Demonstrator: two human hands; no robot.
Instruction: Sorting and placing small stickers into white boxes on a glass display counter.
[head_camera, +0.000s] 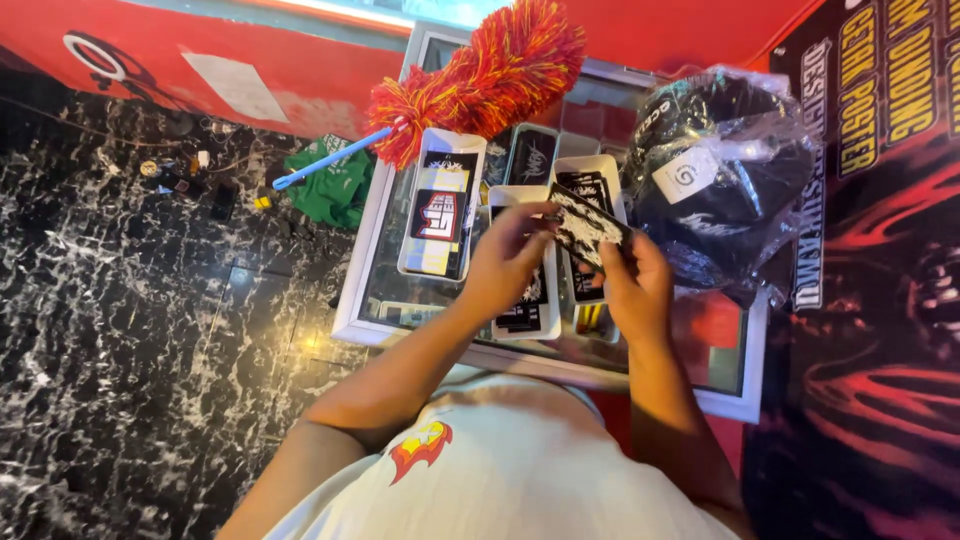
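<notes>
- Both hands meet above a glass-topped display case; the left hand and right hand together pinch a small stack of black-and-white stickers, held tilted.
- Under the hands sit several narrow white trays on the glass, each filled with more stickers.
- A red-and-yellow feather duster with a blue handle lies across the far left corner of the case.
- Black caps wrapped in clear plastic bags are heaped on the right side of the case.
- A green cloth lies on the dark marbled floor beside the case.
</notes>
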